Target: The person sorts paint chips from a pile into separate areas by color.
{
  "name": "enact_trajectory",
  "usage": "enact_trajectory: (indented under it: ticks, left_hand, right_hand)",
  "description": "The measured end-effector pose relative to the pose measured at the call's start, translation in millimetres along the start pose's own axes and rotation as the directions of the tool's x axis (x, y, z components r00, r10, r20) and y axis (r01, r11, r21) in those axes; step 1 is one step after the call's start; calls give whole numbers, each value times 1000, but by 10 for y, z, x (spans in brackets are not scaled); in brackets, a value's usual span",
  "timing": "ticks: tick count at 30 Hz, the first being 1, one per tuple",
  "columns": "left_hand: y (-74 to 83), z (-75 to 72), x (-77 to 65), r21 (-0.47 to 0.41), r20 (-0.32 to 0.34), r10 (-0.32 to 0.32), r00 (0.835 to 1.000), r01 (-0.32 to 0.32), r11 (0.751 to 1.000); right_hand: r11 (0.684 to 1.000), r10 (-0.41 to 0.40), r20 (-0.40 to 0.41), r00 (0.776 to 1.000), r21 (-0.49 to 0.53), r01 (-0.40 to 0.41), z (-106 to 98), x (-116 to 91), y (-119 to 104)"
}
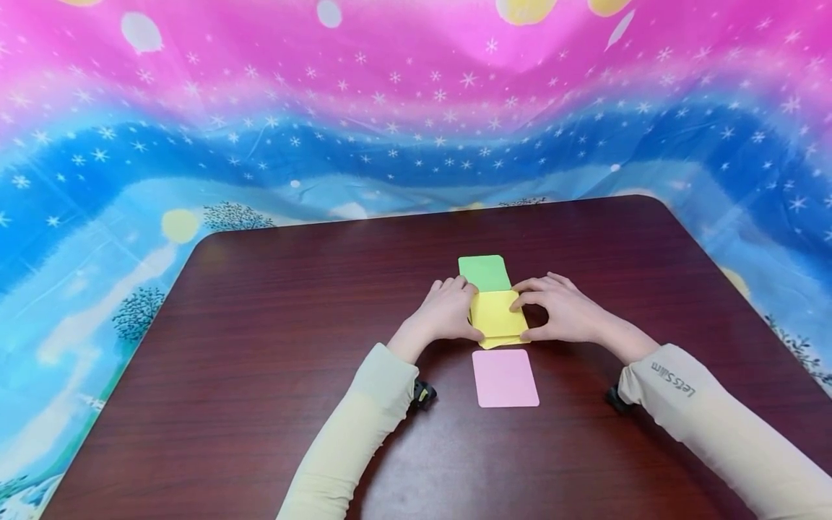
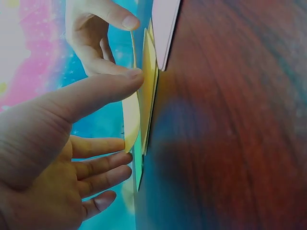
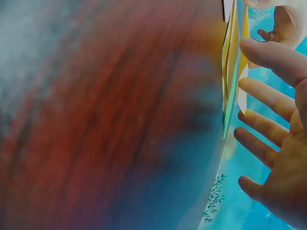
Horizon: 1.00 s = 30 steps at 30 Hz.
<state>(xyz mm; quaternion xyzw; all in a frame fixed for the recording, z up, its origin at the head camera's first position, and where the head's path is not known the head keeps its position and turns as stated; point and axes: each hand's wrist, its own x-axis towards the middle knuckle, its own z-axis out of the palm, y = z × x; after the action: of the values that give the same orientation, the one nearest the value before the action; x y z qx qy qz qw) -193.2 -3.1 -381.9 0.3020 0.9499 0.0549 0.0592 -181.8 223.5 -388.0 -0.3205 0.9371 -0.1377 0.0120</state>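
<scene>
A thin yellow paper card [image 1: 497,310] is held level by both hands, slightly bowed in the wrist views. My left hand [image 1: 448,309] grips its left side, with thumb [image 2: 125,80] at the near corner and fingers at the far one. On the opposite side my right hand [image 1: 564,310] holds it the same way. Just beneath lie more yellow cards [image 2: 149,91], their edges fanned a little apart and showing at the front [image 1: 499,343]. A green card [image 1: 486,272] lies behind them, and a pink card [image 1: 505,379] in front, nearer the person.
The dark reddish-brown table [image 1: 292,325] has rounded far corners. Behind it hangs a pink and blue cloth [image 1: 416,123] with snowflake prints. Black wrist straps [image 1: 425,395] show under the pale sleeves [image 1: 351,440].
</scene>
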Motion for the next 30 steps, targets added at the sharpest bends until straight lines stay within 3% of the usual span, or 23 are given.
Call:
enact_trajectory:
  ticks: [15,23,30]
  left_hand:
    - [17,36,-18,-30,52,22,998,-20,999]
    - [29,10,-29,12,78,45,996,-46,999]
    - [-25,49,-37,-3,90,53,995,-53,999]
  right_hand:
    - [998,11,29,1000,-64,-9,32,-28,-43]
    - [993,-3,30,1000,-115,6,51,-10,-81]
    - [993,17,38,999,-121,-12,96,1,-101]
